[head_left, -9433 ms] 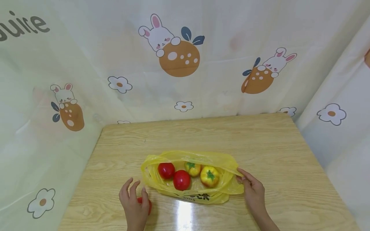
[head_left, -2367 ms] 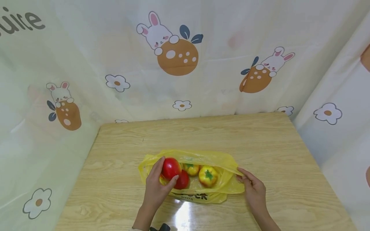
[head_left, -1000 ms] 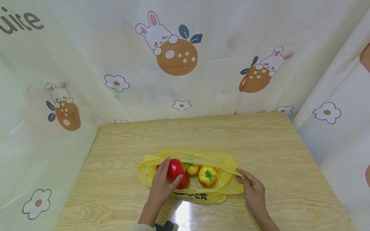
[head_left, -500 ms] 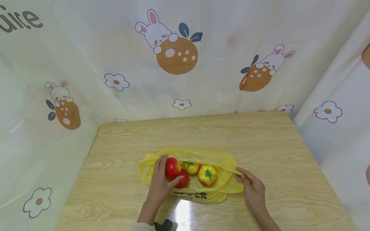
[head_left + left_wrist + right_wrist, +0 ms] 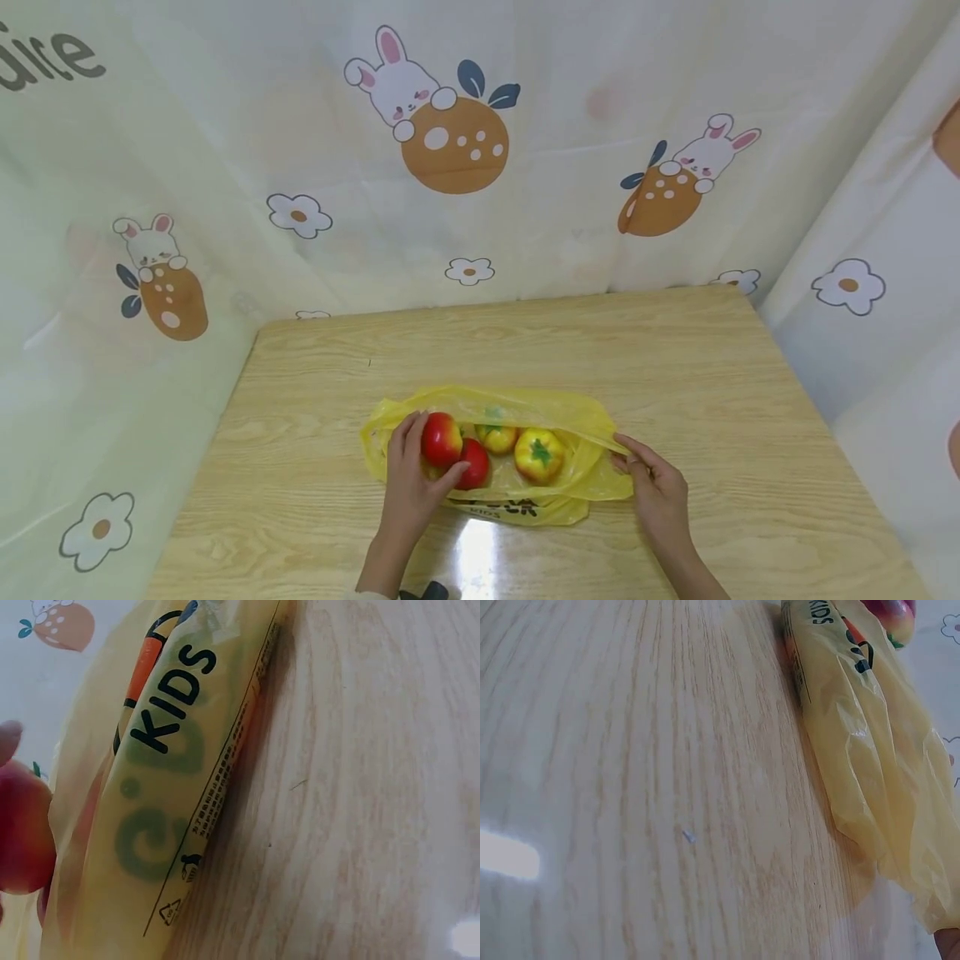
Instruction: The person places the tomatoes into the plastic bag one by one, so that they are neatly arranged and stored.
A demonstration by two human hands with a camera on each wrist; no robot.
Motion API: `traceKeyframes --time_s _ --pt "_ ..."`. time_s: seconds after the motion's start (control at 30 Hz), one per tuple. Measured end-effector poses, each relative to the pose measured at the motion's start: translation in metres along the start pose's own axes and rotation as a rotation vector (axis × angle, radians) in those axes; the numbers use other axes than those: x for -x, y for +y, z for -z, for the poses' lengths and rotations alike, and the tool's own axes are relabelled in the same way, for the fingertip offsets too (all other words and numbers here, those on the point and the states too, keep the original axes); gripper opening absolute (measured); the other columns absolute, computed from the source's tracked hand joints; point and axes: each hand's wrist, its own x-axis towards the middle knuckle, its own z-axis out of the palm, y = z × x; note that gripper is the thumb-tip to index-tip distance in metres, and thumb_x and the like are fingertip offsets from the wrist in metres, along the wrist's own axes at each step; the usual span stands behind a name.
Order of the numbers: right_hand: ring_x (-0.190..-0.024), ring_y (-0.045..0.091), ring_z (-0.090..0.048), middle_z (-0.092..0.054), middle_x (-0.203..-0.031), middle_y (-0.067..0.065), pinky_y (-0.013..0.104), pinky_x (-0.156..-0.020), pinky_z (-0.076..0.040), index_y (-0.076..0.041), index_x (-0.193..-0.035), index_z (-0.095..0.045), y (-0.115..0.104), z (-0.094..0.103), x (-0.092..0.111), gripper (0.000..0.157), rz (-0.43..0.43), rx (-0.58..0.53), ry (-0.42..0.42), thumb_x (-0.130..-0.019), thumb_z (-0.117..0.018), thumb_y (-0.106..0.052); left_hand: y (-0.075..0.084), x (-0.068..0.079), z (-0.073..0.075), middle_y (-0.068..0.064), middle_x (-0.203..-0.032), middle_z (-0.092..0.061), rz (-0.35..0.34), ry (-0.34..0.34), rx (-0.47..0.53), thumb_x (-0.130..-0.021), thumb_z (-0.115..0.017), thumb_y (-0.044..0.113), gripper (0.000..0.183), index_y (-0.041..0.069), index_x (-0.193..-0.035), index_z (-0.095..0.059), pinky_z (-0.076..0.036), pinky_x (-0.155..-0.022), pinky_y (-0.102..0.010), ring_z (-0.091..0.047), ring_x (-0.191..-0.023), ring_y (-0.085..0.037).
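Observation:
A yellow plastic bag (image 5: 525, 408) with dark lettering lies on its side on the wooden table, its mouth spread wide. My left hand (image 5: 412, 483) grips a red-and-yellow toy apple (image 5: 441, 439) over the left part of that opening; the same apple (image 5: 22, 829) shows at the edge of the left wrist view. Just beside it in the bag is a red toy apple (image 5: 473, 464). Two yellowish toy fruits with green star-shaped tops, a rear one (image 5: 497, 439) and a front one (image 5: 539, 455), lie further right. My right hand (image 5: 660, 496) pinches the bag's right edge.
The wooden table (image 5: 315, 367) reaches back to a pale curtain (image 5: 570, 208) printed with rabbits and flowers, which also hangs along both sides. A bright light reflection falls on the table in front of the bag.
Earlier my left hand was at a red fruit on the table left of the bag; it then came over the opening. Lately it shifted slightly left, the apple turning its yellow side up. My right hand stays put.

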Motion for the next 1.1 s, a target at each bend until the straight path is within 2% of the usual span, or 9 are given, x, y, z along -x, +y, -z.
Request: traceKeyframes --time_s 0.2,0.53,0.63,0.7,0.77,0.87,0.93,1.0,1.1 --pt "-0.083 0.001 -0.069 -0.069 -0.109 0.026 0.022 -0.026 -0.027 0.002 -0.126 -0.063 0.001 0.000 -0.001 0.035 0.014 0.011 0.011 -0.100 -0.039 0.002 -0.003 0.002 0.004 -0.016 -0.138 -0.046 -0.038 0.118 -0.030 -0.076 -0.085 0.020 0.073 0.001 -0.137 -0.048 -0.052 -0.097 -0.050 -0.046 -0.126 -0.031" --pt "-0.085 -0.005 -0.066 -0.070 -0.110 0.022 0.022 -0.032 -0.030 -0.002 -0.124 -0.065 0.000 0.000 -0.001 0.029 0.018 0.054 0.049 -0.101 -0.048 -0.004 -0.009 0.000 0.015 -0.021 -0.130 -0.052 -0.134 0.177 -0.076 -0.080 -0.080 0.009 0.053 -0.004 -0.125 -0.057 -0.052 -0.097 -0.049 -0.052 -0.121 -0.030" --pt "-0.063 -0.007 -0.055 -0.070 -0.109 0.019 0.019 -0.037 -0.034 -0.005 -0.124 -0.066 -0.001 0.001 0.000 0.028 0.014 0.078 0.066 -0.101 -0.052 -0.009 -0.010 -0.001 0.016 -0.022 -0.128 -0.054 -0.162 0.185 -0.089 -0.079 -0.080 0.008 0.050 -0.005 -0.123 -0.058 -0.052 -0.096 -0.049 -0.053 -0.120 -0.030" --pt "-0.061 -0.008 -0.046 -0.069 -0.116 0.016 0.012 -0.048 -0.039 -0.006 -0.125 -0.066 -0.002 0.001 0.000 0.028 0.016 0.112 0.071 -0.101 -0.054 -0.013 -0.010 -0.001 0.016 -0.022 -0.127 -0.054 -0.175 0.191 -0.106 -0.079 -0.080 0.008 0.049 -0.005 -0.121 -0.059 -0.053 -0.095 -0.049 -0.053 -0.120 -0.030" --pt "-0.067 -0.008 -0.046 -0.066 -0.124 0.013 0.005 -0.062 -0.041 -0.009 -0.127 -0.066 -0.001 0.001 0.000 0.030 0.010 0.141 0.072 -0.101 -0.055 -0.018 -0.009 -0.001 0.017 -0.022 -0.126 -0.055 -0.188 0.198 -0.128 -0.078 -0.081 0.009 0.048 -0.003 -0.119 -0.060 -0.054 -0.093 -0.049 -0.052 -0.119 -0.031" --pt "-0.102 0.000 -0.058 -0.059 -0.137 0.008 -0.001 -0.080 -0.038 -0.012 -0.130 -0.064 -0.001 0.002 -0.001 0.033 0.004 0.173 0.064 -0.101 -0.056 -0.023 -0.008 -0.001 0.018 -0.022 -0.125 -0.056 -0.217 0.209 -0.172 -0.077 -0.082 0.009 0.046 -0.002 -0.117 -0.061 -0.055 -0.091 -0.050 -0.051 -0.118 -0.032" --pt "-0.122 0.012 -0.057 -0.057 -0.139 0.008 -0.003 -0.086 -0.036 -0.012 -0.133 -0.062 -0.002 0.002 -0.001 0.035 0.008 0.176 0.057 -0.101 -0.056 -0.025 -0.007 -0.002 0.019 -0.022 -0.124 -0.056 -0.237 0.214 -0.190 -0.076 -0.082 0.009 0.046 -0.001 -0.116 -0.062 -0.055 -0.090 -0.050 -0.051 -0.118 -0.032" --pt "-0.129 0.025 -0.053 -0.055 -0.141 0.008 -0.003 -0.090 -0.035 -0.010 -0.136 -0.059 -0.001 0.003 -0.001 0.038 0.028 0.174 0.064 -0.101 -0.056 -0.023 -0.006 -0.003 0.020 -0.022 -0.124 -0.057 -0.253 0.216 -0.205 -0.076 -0.082 0.009 0.046 -0.002 -0.116 -0.062 -0.055 -0.089 -0.050 -0.052 -0.117 -0.033" --pt "-0.133 0.031 -0.048 -0.051 -0.145 0.008 -0.001 -0.095 -0.033 -0.009 -0.142 -0.051 -0.002 0.003 -0.003 0.044 0.078 0.178 0.087 -0.100 -0.057 -0.018 -0.005 -0.004 0.021 -0.023 -0.124 -0.056 -0.269 0.212 -0.205 -0.076 -0.081 0.009 0.046 -0.002 -0.116 -0.062 -0.055 -0.090 -0.050 -0.051 -0.118 -0.034"
